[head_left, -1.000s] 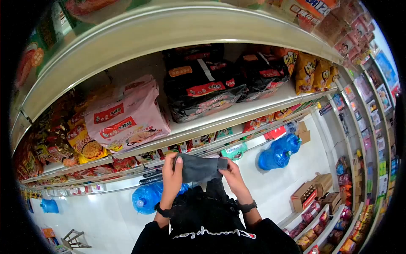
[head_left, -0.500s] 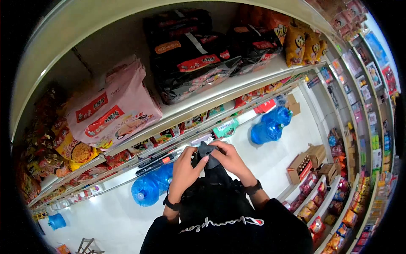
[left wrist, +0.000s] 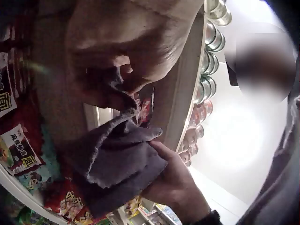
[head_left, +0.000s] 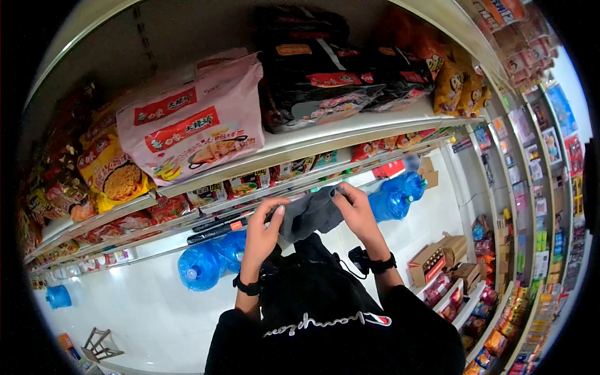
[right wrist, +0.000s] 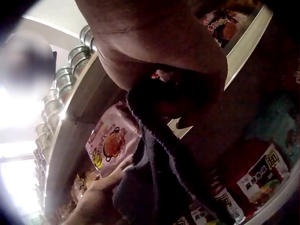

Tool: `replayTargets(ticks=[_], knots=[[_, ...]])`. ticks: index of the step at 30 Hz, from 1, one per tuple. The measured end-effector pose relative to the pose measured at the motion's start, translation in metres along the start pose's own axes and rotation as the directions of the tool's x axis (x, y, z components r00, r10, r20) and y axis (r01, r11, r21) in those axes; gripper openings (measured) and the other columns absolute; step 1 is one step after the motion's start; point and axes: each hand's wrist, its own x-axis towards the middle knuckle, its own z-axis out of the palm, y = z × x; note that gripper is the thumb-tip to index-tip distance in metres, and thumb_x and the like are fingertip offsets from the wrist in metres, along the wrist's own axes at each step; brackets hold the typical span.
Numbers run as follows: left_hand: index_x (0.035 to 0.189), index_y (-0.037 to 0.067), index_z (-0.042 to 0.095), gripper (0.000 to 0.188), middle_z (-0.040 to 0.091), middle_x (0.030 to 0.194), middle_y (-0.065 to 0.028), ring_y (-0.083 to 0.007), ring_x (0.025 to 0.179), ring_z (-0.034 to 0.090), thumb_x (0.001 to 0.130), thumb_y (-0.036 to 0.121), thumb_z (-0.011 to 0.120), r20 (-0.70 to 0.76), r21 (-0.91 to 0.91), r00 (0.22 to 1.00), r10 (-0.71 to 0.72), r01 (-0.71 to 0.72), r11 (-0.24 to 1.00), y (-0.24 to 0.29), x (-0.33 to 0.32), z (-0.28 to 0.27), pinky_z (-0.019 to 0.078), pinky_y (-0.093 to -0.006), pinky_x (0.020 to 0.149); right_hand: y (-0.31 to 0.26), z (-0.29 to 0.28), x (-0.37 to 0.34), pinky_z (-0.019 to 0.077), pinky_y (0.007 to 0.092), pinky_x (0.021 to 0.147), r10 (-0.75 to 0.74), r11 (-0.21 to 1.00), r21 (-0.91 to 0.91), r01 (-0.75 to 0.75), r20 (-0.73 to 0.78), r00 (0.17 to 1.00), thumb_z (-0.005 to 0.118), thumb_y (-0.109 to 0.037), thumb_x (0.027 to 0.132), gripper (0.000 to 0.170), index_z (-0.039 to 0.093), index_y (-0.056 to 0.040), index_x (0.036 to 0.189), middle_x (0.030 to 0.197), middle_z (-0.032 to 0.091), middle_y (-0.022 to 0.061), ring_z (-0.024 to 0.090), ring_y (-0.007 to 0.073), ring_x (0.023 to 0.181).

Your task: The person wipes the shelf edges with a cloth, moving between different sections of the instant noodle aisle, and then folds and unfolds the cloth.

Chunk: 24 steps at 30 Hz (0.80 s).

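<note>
Cloth (head_left: 310,214), grey and now opened out, spans my left hand (head_left: 262,229) and right hand (head_left: 359,216), both grips pinching its edges, near me before the shelf (head_left: 306,137), so more of its surface shows

Right hand (right wrist: 164,44) gripping dark cloth (right wrist: 154,173), seemingly pink packet (right wrist: 112,140) behind

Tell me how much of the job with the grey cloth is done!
Done: the cloth is up in the air, off the shelf.

In hand: the left hand and right hand each grip part of it, and it looks creased between them.

Left: probably getting it flat, folded or put to use. I can't tell which, so I can't say how close the end is.
</note>
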Motion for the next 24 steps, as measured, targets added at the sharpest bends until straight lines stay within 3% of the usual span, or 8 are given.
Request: replayTargets(ticks=[4, 8, 11, 12, 15, 19, 20, 24], knots=[[0.110, 0.002, 0.067, 0.016, 0.068, 0.106, -0.0111, -0.0197, 0.098, 0.065, 0.096, 0.000, 0.058, 0.036, 0.099, 0.994, 0.106, -0.109, 0.989, -0.002, -0.001, 0.003, 0.0488, -0.0299, 0.085, 0.005, 0.007, 0.001, 0.0431, 0.0238, 0.063, 0.000, 0.998, 0.057, -0.003, 0.053, 0.999, 0.062, -0.013, 0.100, 0.017, 0.066, 0.0027, 0.104, 0.079, 0.059, -0.0010, 0.051, 0.0051, 0.072], [0.118, 0.003, 0.064, 0.025, 0.068, 0.104, -0.0113, -0.0182, 0.094, 0.065, 0.093, 0.001, 0.064, -0.067, 0.250, 0.966, 0.251, -0.227, 0.941, 0.017, -0.002, 0.023, 0.0506, -0.0323, 0.083, 0.007, 0.014, 0.001, 0.0493, 0.0251, 0.070, -0.037, 0.997, 0.071, 0.032, 0.074, 0.997, 0.064, -0.011, 0.098, 0.020, 0.066, 0.0035, 0.112, 0.088, 0.067, 0.0029, 0.059, 0.0068, 0.078], [0.129, 0.003, 0.057, 0.039, 0.068, 0.111, -0.0127, -0.0207, 0.104, 0.064, 0.092, 0.003, 0.069, -0.130, 0.045, 0.989, 0.068, -0.062, 0.997, 0.014, -0.003, 0.029, 0.0503, -0.0364, 0.090, 0.010, 0.011, 0.002, 0.0521, 0.0263, 0.074, -0.032, 0.994, 0.103, 0.023, 0.085, 0.996, 0.068, -0.010, 0.096, 0.027, 0.063, 0.0036, 0.120, 0.096, 0.072, 0.0067, 0.064, 0.0088, 0.083], [0.133, 0.002, 0.052, 0.049, 0.069, 0.110, -0.0131, -0.0202, 0.101, 0.065, 0.089, 0.002, 0.073, -0.151, 0.129, 0.981, 0.119, -0.100, 0.987, 0.012, -0.001, 0.029, 0.0512, -0.0357, 0.091, 0.011, 0.012, 0.002, 0.0522, 0.0264, 0.074, -0.025, 0.993, 0.117, 0.015, 0.089, 0.996, 0.068, -0.010, 0.096, 0.029, 0.062, 0.0035, 0.121, 0.097, 0.072, 0.0070, 0.064, 0.0089, 0.083], [0.132, 0.002, 0.052, 0.048, 0.070, 0.107, -0.0125, -0.0193, 0.096, 0.066, 0.089, 0.005, 0.074, -0.178, 0.249, 0.955, 0.238, -0.190, 0.950, 0.006, 0.009, 0.029, 0.0518, -0.0346, 0.089, 0.011, 0.010, 0.004, 0.0537, 0.0285, 0.078, -0.036, 0.987, 0.157, 0.016, 0.123, 0.992, 0.070, -0.010, 0.095, 0.035, 0.061, 0.0022, 0.126, 0.105, 0.073, 0.0106, 0.068, 0.0128, 0.088], [0.115, 0.000, 0.064, 0.030, 0.071, 0.101, -0.0108, -0.0183, 0.091, 0.067, 0.087, 0.002, 0.074, -0.227, 0.239, 0.968, 0.110, -0.054, 0.969, 0.009, 0.017, 0.032, 0.0520, -0.0314, 0.082, 0.022, 0.006, 0.005, 0.0555, 0.0312, 0.078, -0.097, 0.992, 0.092, 0.087, 0.119, 0.988, 0.072, -0.012, 0.093, 0.034, 0.063, 0.0006, 0.123, 0.106, 0.074, 0.0150, 0.072, 0.0169, 0.091], [0.105, -0.001, 0.069, 0.019, 0.070, 0.099, -0.0107, -0.0187, 0.088, 0.067, 0.087, 0.002, 0.074, -0.239, 0.207, 0.960, 0.144, -0.095, 0.974, 0.016, 0.019, 0.035, 0.0516, -0.0306, 0.080, 0.025, 0.004, 0.005, 0.0555, 0.0310, 0.076, -0.104, 0.994, 0.038, 0.101, 0.106, 0.989, 0.072, -0.013, 0.093, 0.031, 0.065, 0.0008, 0.120, 0.103, 0.074, 0.0146, 0.072, 0.0166, 0.090], [0.103, -0.002, 0.071, 0.017, 0.070, 0.098, -0.0127, -0.0212, 0.087, 0.068, 0.086, 0.001, 0.075, -0.139, 0.327, 0.932, 0.335, -0.276, 0.904, 0.021, 0.025, 0.045, 0.0518, -0.0308, 0.079, 0.028, 0.001, 0.003, 0.0543, 0.0302, 0.070, -0.080, 0.997, 0.005, 0.080, 0.037, 0.996, 0.074, -0.017, 0.092, 0.022, 0.070, 0.0019, 0.103, 0.087, 0.074, 0.0117, 0.071, 0.0139, 0.079]])
